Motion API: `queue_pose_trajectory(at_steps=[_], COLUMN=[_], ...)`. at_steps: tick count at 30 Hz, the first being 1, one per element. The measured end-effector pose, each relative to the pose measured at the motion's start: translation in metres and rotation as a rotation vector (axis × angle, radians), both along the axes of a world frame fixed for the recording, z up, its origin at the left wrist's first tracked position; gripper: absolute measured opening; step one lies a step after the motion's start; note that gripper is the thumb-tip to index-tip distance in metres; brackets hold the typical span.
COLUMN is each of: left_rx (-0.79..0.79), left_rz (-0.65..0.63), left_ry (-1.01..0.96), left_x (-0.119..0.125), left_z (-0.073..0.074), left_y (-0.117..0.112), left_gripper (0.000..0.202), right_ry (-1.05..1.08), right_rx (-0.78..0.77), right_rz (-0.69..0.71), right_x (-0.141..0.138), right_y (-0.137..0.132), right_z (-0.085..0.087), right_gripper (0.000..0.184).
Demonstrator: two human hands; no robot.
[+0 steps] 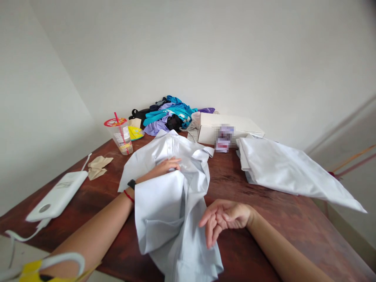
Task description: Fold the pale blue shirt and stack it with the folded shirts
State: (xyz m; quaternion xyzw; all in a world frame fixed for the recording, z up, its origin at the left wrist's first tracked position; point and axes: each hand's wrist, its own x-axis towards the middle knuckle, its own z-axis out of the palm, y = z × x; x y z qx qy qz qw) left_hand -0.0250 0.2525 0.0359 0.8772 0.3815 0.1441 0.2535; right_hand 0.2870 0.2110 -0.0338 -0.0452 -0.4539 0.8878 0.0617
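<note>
A white button-up shirt lies rumpled on the table in front of me, its collar toward the wall. My left hand rests palm down on the upper part of the shirt, fingers stretched out, with a flap of the cloth lying over the wrist side. A dark band and a red string circle that wrist. At the shirt's right edge, my right hand is turned partly palm up, fingers loosely bent and apart, nothing in it. Whether its fingertips touch the cloth, I cannot tell.
Folded white cloth lies at right, overhanging the table. Behind are a white box, a pixelated packet and heaped clothes. Left stand a plastic cup, a crumpled napkin and a white power bank with a cable.
</note>
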Motion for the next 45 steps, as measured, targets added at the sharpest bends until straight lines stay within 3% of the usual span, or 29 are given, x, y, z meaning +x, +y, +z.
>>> queue_pose_trajectory(at_steps=[3, 7, 14, 17, 24, 36, 41, 45], left_rx=[0.15, 0.211, 0.231, 0.179, 0.125, 0.125, 0.119, 0.085], left_rz=[0.066, 0.125, -0.13, -0.2, -0.147, -0.073, -0.04, 0.045], left_ry=[-0.015, 0.049, 0.1, 0.123, 0.085, -0.083, -0.162, -0.358], left_x=[-0.004, 0.014, 0.052, 0.057, 0.058, 0.057, 0.057, 0.055], left_z=[0.009, 0.013, -0.017, -0.024, -0.021, -0.029, -0.02, -0.01], left_y=[-0.009, -0.01, -0.026, -0.031, -0.027, -0.027, -0.029, -0.027], left_gripper=[0.042, 0.04, 0.057, 0.047, 0.028, 0.031, 0.025, 0.021], right_ry=[0.004, -0.008, -0.011, -0.017, -0.014, 0.012, 0.02, 0.002], right_rx=[-0.008, -0.017, -0.007, -0.02, -0.033, -0.038, -0.035, -0.031], right_rz=[-0.008, -0.006, 0.0, -0.002, -0.012, 0.007, 0.003, 0.005], right_x=[-0.001, -0.001, -0.001, -0.001, -0.001, -0.002, -0.001, -0.001], right_y=[0.0, 0.0, 0.001, 0.001, 0.001, 0.002, 0.002, 0.002], right_z=[0.001, 0.001, 0.002, 0.004, 0.005, 0.005, 0.005, 0.005], right_gripper=[0.074, 0.075, 0.072, 0.07, 0.068, 0.071, 0.07, 0.072])
